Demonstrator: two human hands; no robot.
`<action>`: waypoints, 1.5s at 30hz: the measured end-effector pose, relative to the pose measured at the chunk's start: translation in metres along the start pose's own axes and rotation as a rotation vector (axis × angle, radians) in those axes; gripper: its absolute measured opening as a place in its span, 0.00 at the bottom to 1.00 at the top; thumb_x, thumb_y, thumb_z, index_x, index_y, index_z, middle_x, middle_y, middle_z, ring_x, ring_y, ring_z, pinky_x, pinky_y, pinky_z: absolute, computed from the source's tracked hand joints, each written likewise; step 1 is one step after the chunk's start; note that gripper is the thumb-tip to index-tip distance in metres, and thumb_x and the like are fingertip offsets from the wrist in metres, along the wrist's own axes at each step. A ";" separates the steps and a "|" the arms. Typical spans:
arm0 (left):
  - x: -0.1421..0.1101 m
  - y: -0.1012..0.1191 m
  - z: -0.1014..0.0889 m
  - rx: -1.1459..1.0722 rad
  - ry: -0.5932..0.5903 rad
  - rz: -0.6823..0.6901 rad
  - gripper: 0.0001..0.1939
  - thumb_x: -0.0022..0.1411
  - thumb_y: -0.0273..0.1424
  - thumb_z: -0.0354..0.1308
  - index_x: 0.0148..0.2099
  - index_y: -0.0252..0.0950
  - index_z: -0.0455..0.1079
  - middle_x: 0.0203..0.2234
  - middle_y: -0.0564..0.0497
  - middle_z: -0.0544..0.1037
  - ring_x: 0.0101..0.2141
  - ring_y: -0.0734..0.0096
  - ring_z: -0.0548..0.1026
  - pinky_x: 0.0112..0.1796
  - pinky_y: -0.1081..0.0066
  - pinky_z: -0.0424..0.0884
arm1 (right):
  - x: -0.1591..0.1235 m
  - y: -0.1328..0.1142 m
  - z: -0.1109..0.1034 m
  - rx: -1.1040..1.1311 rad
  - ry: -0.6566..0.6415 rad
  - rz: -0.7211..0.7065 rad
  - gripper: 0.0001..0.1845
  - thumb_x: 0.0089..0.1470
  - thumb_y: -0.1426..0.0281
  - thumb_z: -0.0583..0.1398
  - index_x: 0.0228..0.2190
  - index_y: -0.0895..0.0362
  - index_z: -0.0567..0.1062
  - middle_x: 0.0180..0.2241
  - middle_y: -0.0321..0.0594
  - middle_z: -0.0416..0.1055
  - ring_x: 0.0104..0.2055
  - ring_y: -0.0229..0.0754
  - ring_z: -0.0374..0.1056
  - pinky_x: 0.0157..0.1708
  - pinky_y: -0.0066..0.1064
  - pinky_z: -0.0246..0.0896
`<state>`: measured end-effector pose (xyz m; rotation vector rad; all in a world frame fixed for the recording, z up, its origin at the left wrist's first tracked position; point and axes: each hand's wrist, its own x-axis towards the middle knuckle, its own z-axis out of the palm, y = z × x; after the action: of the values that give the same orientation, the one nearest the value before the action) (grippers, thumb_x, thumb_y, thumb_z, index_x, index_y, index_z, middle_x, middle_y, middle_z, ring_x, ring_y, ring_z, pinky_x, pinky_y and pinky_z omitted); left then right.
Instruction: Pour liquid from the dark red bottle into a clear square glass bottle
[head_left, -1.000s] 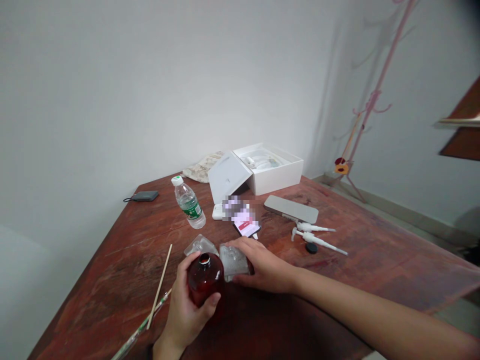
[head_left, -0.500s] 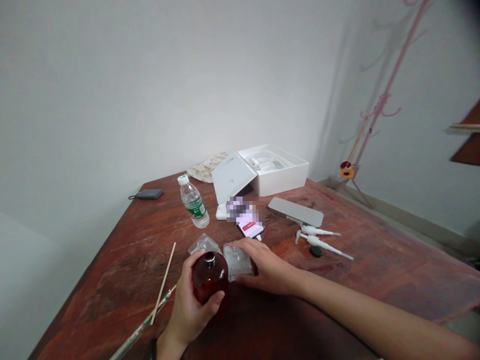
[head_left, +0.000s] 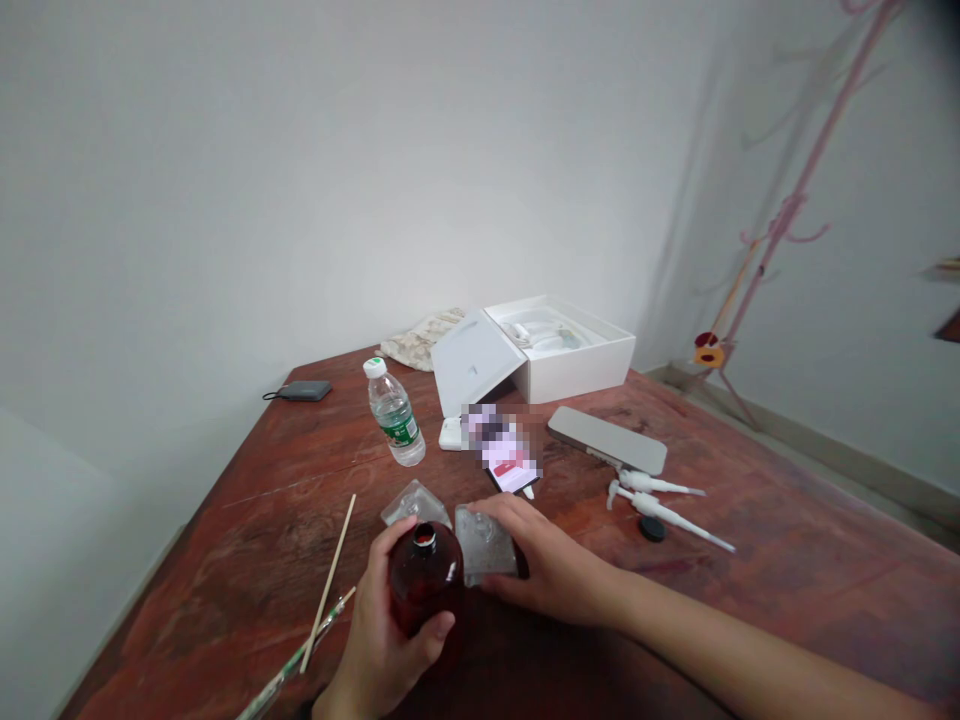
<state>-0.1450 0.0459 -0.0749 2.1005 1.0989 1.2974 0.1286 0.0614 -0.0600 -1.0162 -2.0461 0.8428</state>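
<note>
Two hands work close together at the near middle of the surface. My left hand is wrapped around a dark red bottle, fingers curled behind it and thumb across its front, holding it upright with its open neck showing. My right hand lies just to the right of it, palm down and fingers bent over a clear plastic tray, pinning it flat against the wood; tray and bottle touch or nearly touch. A second clear tray sits just beyond the bottle.

To do this well I judge that the bottle should stay upright and firmly held while the tray is kept from sliding, since it looks light and slippery.

Left of my left hand lie a wooden stick and a glass rod, close enough to knock if my elbow swings out. Beyond my right hand are a phone, a water bottle, a grey flat case and two white pump heads with a black cap. Farther off stands an open white box. Open room lies to the right of my right forearm and near the front edge.
</note>
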 end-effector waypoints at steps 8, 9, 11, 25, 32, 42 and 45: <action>0.002 0.008 -0.002 -0.044 -0.028 -0.052 0.40 0.69 0.58 0.64 0.71 0.43 0.59 0.61 0.38 0.71 0.59 0.42 0.75 0.60 0.45 0.72 | 0.001 -0.002 -0.001 0.032 -0.002 -0.014 0.39 0.56 0.71 0.72 0.66 0.50 0.68 0.63 0.50 0.71 0.66 0.57 0.69 0.69 0.51 0.62; 0.002 0.009 -0.001 -0.045 -0.020 -0.054 0.40 0.69 0.58 0.64 0.71 0.42 0.59 0.61 0.37 0.71 0.59 0.42 0.75 0.61 0.45 0.71 | 0.001 -0.002 -0.002 0.028 -0.004 -0.018 0.39 0.56 0.70 0.72 0.66 0.50 0.68 0.63 0.50 0.71 0.66 0.57 0.69 0.69 0.51 0.62; 0.003 0.009 -0.001 -0.046 -0.012 -0.061 0.40 0.69 0.58 0.64 0.71 0.41 0.60 0.61 0.37 0.71 0.58 0.41 0.75 0.61 0.44 0.70 | 0.001 -0.002 -0.002 0.020 -0.008 -0.021 0.39 0.56 0.69 0.72 0.66 0.50 0.68 0.63 0.49 0.72 0.66 0.57 0.69 0.69 0.51 0.62; 0.006 0.017 0.004 -0.022 0.091 -0.052 0.37 0.69 0.55 0.65 0.68 0.38 0.63 0.60 0.37 0.75 0.57 0.45 0.78 0.60 0.50 0.74 | 0.003 -0.001 0.003 0.018 0.033 0.006 0.41 0.52 0.70 0.73 0.65 0.51 0.70 0.63 0.50 0.71 0.66 0.58 0.68 0.69 0.53 0.60; 0.006 0.013 0.008 -0.017 0.136 -0.050 0.37 0.69 0.55 0.63 0.68 0.36 0.62 0.60 0.35 0.75 0.58 0.44 0.78 0.61 0.48 0.72 | 0.004 0.001 0.005 0.002 0.044 0.004 0.40 0.51 0.69 0.74 0.64 0.54 0.70 0.61 0.53 0.72 0.65 0.62 0.68 0.68 0.57 0.59; 0.007 0.023 0.007 -0.043 0.157 -0.044 0.36 0.68 0.53 0.64 0.67 0.35 0.63 0.58 0.34 0.77 0.56 0.43 0.79 0.60 0.49 0.73 | 0.004 0.007 0.004 -0.023 0.025 -0.011 0.48 0.44 0.72 0.77 0.64 0.51 0.67 0.63 0.50 0.71 0.67 0.61 0.67 0.69 0.56 0.59; 0.007 0.022 0.008 -0.046 0.170 -0.040 0.35 0.68 0.51 0.65 0.67 0.35 0.63 0.58 0.35 0.77 0.58 0.43 0.78 0.62 0.48 0.71 | 0.003 0.009 0.006 -0.021 0.028 -0.026 0.47 0.45 0.74 0.75 0.64 0.51 0.66 0.63 0.50 0.71 0.67 0.58 0.68 0.70 0.53 0.59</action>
<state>-0.1272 0.0389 -0.0597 1.9541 1.1626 1.4901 0.1261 0.0670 -0.0695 -1.0051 -2.0439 0.7907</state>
